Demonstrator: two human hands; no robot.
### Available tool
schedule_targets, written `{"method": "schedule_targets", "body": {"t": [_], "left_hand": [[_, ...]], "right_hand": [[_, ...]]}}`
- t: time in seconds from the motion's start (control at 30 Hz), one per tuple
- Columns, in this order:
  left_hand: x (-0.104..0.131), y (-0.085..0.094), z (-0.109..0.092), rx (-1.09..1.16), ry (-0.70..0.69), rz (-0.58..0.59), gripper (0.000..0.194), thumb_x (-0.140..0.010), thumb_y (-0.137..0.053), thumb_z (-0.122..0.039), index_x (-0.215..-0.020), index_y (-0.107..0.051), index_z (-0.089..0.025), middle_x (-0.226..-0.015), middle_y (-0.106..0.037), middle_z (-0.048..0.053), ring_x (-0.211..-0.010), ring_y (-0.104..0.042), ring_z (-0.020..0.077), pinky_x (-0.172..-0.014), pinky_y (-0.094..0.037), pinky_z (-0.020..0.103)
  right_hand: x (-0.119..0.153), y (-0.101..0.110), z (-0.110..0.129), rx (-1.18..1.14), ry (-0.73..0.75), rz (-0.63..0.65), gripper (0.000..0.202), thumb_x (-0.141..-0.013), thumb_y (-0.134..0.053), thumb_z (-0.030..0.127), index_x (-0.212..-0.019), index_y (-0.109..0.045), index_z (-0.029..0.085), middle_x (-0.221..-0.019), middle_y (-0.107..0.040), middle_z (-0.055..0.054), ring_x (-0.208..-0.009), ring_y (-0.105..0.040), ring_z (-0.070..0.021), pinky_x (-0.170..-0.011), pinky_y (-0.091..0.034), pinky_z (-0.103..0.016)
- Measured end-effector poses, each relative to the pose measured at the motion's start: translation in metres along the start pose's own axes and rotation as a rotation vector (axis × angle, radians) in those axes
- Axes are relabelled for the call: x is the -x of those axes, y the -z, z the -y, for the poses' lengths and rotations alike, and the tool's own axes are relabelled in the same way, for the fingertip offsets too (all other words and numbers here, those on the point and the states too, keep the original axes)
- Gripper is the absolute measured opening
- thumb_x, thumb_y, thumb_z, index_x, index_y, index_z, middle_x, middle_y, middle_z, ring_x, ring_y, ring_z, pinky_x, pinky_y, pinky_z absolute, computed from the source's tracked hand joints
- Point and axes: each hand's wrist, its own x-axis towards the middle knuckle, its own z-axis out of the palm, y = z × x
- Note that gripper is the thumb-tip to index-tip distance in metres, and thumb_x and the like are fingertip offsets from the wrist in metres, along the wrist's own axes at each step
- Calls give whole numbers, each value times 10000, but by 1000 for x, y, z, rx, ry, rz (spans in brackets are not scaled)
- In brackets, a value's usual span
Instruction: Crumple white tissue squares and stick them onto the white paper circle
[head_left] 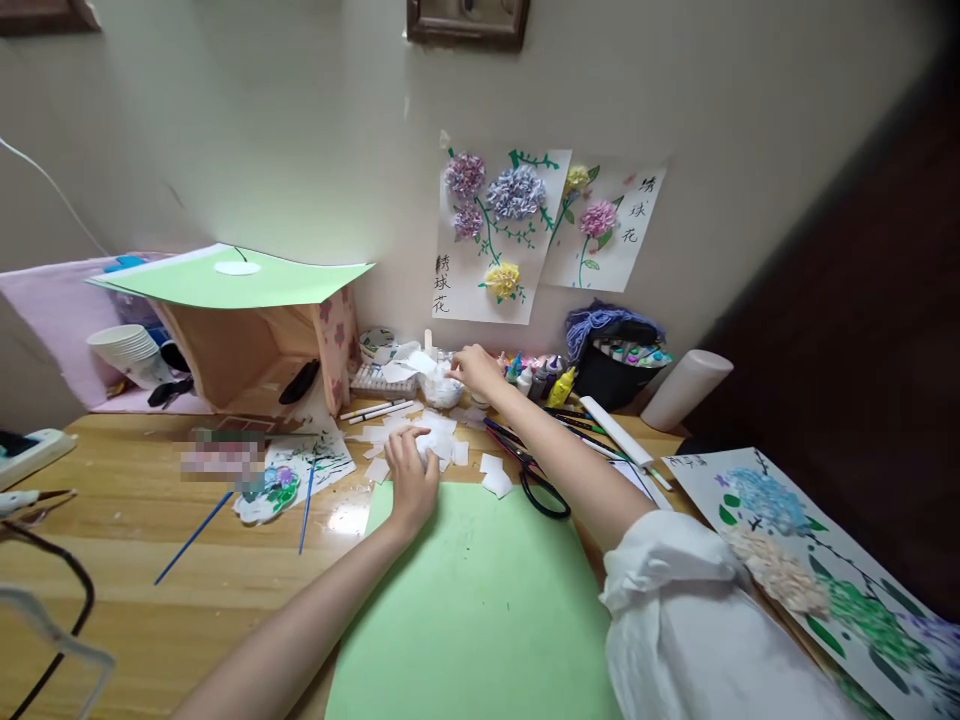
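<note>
My left hand (pixel 411 480) lies over scattered white paper squares (pixel 437 422) at the far edge of a light green sheet (pixel 472 600). Its fingers are spread and slightly bent. Farther back, my right hand (pixel 477 372) reaches to a small white bowl (pixel 442 388) with white paper-like material at its top. The thumb and fingers of that hand are pinched together at the bowl's right side; what they hold, if anything, is too small to make out. Black-handled scissors (pixel 544 492) lie under my right forearm, partly over the green sheet.
An open box (pixel 247 345) with a green top stands back left. Paint bottles (pixel 559 388) and a black container (pixel 626 370) stand along the wall. Blue brushes (pixel 193 538) and a painted palette (pixel 267 497) lie left. A flower picture (pixel 817 570) lies right.
</note>
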Motion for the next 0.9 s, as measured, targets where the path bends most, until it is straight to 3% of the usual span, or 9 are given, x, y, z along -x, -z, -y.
{"method": "schedule_targets", "body": {"t": [0.07,0.17,0.27,0.33,0.47,0.6,0.77,0.9], "left_hand": [[2,1,-2,16,-42,43,232,-786,-415,-102,-989,-478,-194,-1011,-471,74,-1024,-435,235,-915,-357,424],[5,2,-6,31,-117,125,231,-776,-408,-75,-953,-498,-194,-984,-493,63,-977,-449,218,-863,-386,381],[7,3,-10,50,-200,212,222,-783,-405,-67,-934,-513,-189,-964,-509,60,-951,-455,207,-836,-393,354],[7,3,-12,57,-247,280,204,-791,-400,-68,-907,-522,-185,-937,-517,58,-928,-459,201,-813,-397,340],[7,1,-13,56,-331,411,172,-800,-399,-82,-827,-533,-187,-881,-526,51,-872,-465,194,-756,-399,326],[7,1,-14,30,-398,474,162,-807,-397,-98,-805,-534,-183,-873,-530,53,-864,-467,192,-744,-395,321],[11,1,-17,6,-415,527,148,-811,-400,-122,-811,-536,-180,-868,-549,54,-862,-484,190,-738,-398,311],[19,-1,-22,10,-390,601,114,-811,-434,-168,-821,-546,-181,-821,-582,40,-808,-518,182,-704,-396,305]], "right_hand": [[-3,-3,2,22,6,25,157,-742,-660,328,-766,-681,174,-863,-662,-117,-901,-546,-246,-711,-413,-306],[16,3,-1,33,16,8,166,-800,-587,297,-836,-669,156,-914,-655,-131,-938,-534,-254,-751,-405,-328],[55,11,-9,8,69,37,119,-809,-552,209,-795,-666,175,-864,-666,-81,-866,-557,-203,-761,-398,-297],[88,12,-16,-31,156,127,92,-757,-598,162,-703,-667,192,-767,-670,-46,-787,-571,-175,-705,-399,-261],[146,3,-28,-90,227,252,99,-659,-664,104,-627,-665,197,-684,-653,-46,-728,-564,-188,-621,-380,-262],[176,-9,-33,-130,227,191,112,-679,-633,94,-624,-642,190,-672,-633,-47,-724,-552,-185,-609,-375,-264],[189,-15,-28,-26,182,92,148,-740,-555,79,-657,-629,177,-725,-634,-66,-760,-546,-188,-607,-371,-270],[198,-18,-26,-86,108,-3,128,-762,-546,114,-689,-631,176,-741,-644,-64,-791,-548,-195,-649,-394,-280]]}}
